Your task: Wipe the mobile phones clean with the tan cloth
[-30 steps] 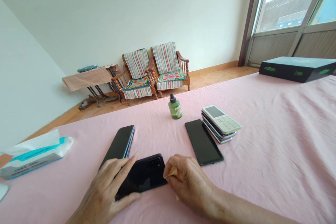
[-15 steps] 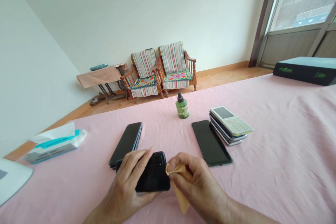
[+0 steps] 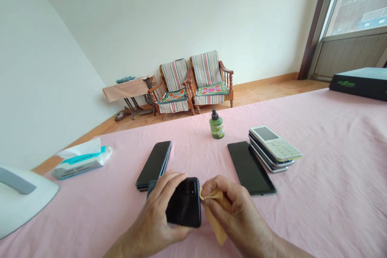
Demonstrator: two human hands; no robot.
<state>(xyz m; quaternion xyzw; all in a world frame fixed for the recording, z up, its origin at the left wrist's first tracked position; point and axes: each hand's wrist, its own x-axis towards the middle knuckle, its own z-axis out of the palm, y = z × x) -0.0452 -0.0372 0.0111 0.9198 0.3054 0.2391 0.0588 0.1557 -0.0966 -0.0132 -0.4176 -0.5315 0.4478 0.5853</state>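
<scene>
A dark smartphone [image 3: 184, 205] lies sideways in my left hand [image 3: 157, 209], its back with the camera block facing me. My fingers wrap over its left part and the thumb runs along the lower edge. My right hand [image 3: 232, 209] pinches a folded yellow cloth [image 3: 218, 225] at the phone's right edge; whether the cloth touches it, I cannot tell. Behind my left hand lies a stack of dark phones [image 3: 155, 165]. Beyond my right hand a black smartphone [image 3: 251, 167] lies flat, beside a stack of phones topped by a white keypad phone [image 3: 275, 142].
A green spray bottle [image 3: 217, 125] stands in the middle of the pink cloth [image 3: 193, 149]. At left are a tissue pack [image 3: 83, 161] and a white object with a grey handle [image 3: 24, 193]. A black box [image 3: 359, 84] sits far right; two chairs [image 3: 208, 76] stand beyond.
The whole view has shifted left, so things appear further right. Both hands keep their grips; the cloth stays at the phone's right edge.
</scene>
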